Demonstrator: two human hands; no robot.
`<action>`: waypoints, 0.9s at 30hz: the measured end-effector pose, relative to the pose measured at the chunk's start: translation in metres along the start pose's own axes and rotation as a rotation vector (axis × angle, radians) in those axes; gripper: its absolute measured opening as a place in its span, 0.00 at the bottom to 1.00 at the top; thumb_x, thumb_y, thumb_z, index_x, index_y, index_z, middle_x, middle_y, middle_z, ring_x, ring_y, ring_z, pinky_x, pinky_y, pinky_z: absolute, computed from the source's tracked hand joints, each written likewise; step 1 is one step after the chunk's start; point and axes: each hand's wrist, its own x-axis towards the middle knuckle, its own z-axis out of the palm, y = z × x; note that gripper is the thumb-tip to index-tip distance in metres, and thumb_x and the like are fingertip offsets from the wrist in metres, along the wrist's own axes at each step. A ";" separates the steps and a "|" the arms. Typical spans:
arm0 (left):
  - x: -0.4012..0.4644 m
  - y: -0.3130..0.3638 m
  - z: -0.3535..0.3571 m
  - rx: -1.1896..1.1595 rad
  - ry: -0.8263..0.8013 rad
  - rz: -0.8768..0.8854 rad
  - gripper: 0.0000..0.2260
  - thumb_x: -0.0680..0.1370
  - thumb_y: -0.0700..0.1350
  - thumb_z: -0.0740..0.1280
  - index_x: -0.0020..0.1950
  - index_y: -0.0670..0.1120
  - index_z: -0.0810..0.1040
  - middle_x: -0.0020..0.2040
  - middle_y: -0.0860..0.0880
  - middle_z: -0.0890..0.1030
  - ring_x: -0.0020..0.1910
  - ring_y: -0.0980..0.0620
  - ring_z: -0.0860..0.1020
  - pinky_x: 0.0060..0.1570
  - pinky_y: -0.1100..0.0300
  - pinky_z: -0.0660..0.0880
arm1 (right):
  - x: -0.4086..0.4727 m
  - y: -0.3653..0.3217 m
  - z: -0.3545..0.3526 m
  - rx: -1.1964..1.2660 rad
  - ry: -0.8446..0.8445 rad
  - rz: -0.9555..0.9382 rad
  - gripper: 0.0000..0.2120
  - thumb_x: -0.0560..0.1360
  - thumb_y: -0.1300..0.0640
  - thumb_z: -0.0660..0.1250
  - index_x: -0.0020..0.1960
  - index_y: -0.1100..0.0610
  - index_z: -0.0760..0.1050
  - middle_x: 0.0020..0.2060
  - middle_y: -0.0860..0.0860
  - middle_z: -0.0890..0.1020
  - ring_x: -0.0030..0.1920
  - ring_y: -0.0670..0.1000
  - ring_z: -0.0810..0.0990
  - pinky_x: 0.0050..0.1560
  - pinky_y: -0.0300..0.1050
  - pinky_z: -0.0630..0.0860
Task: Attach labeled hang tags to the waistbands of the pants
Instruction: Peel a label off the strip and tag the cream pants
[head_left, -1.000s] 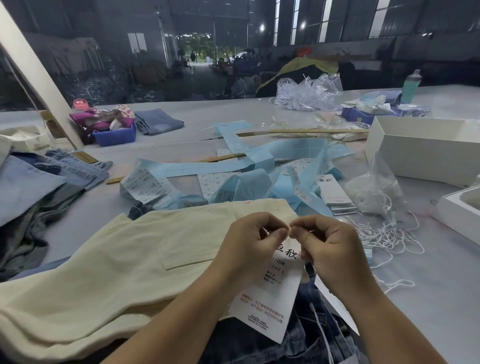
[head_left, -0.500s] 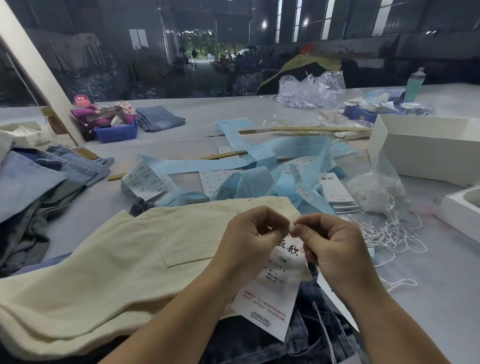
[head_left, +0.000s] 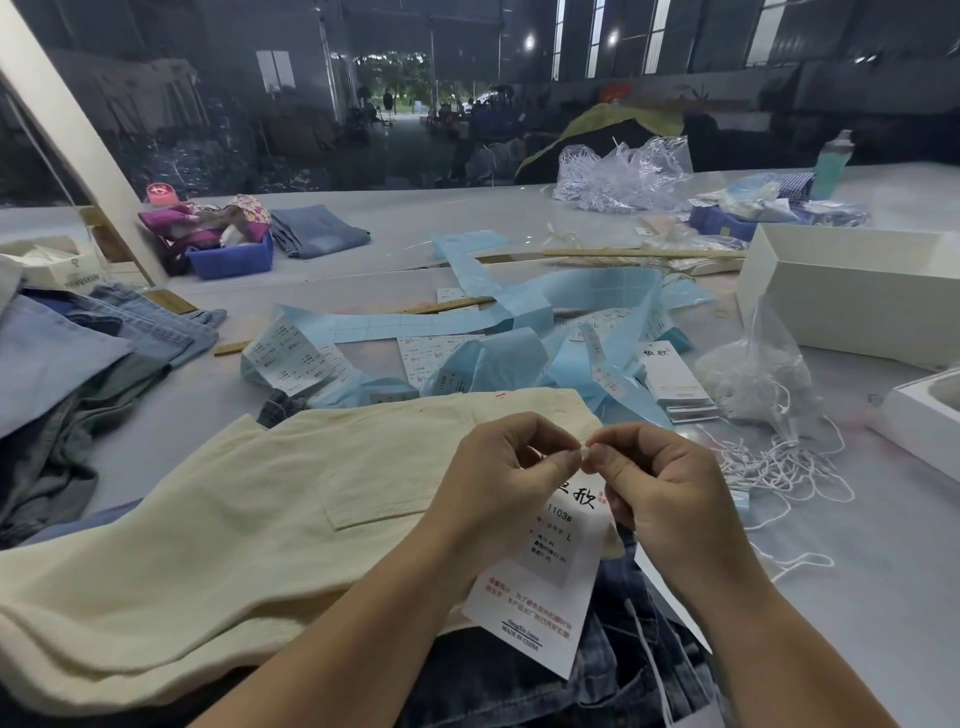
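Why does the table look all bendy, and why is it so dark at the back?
Head view: the wide lens curves the table edge and tilts the beam; the hall behind is dim, with small bright lamps; the near tag is evenly lit, its large print sharp, its small print too fine to read.

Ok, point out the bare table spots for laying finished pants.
Bare table lies beyond the blue paper strips, between the folded jeans and the plastic bags. Crowded: loose strings and white box at right.
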 end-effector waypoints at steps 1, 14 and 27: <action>0.000 0.000 0.000 0.006 -0.003 0.001 0.03 0.77 0.46 0.71 0.44 0.51 0.84 0.38 0.58 0.83 0.35 0.63 0.78 0.35 0.73 0.72 | 0.000 -0.001 0.000 -0.004 -0.001 -0.002 0.10 0.75 0.63 0.70 0.41 0.49 0.82 0.28 0.53 0.79 0.24 0.45 0.70 0.25 0.34 0.68; -0.001 0.000 0.000 0.043 -0.015 -0.032 0.05 0.78 0.46 0.69 0.45 0.49 0.83 0.39 0.53 0.83 0.39 0.57 0.80 0.37 0.71 0.74 | -0.005 -0.001 0.002 -0.089 0.015 -0.072 0.09 0.76 0.64 0.69 0.39 0.53 0.80 0.26 0.44 0.78 0.25 0.42 0.71 0.27 0.32 0.68; 0.000 -0.003 0.000 0.052 -0.020 -0.014 0.05 0.77 0.46 0.69 0.44 0.49 0.83 0.38 0.52 0.83 0.39 0.55 0.80 0.37 0.66 0.75 | -0.005 -0.001 0.002 -0.117 0.001 -0.066 0.09 0.76 0.63 0.69 0.41 0.52 0.81 0.27 0.48 0.78 0.26 0.45 0.70 0.27 0.36 0.70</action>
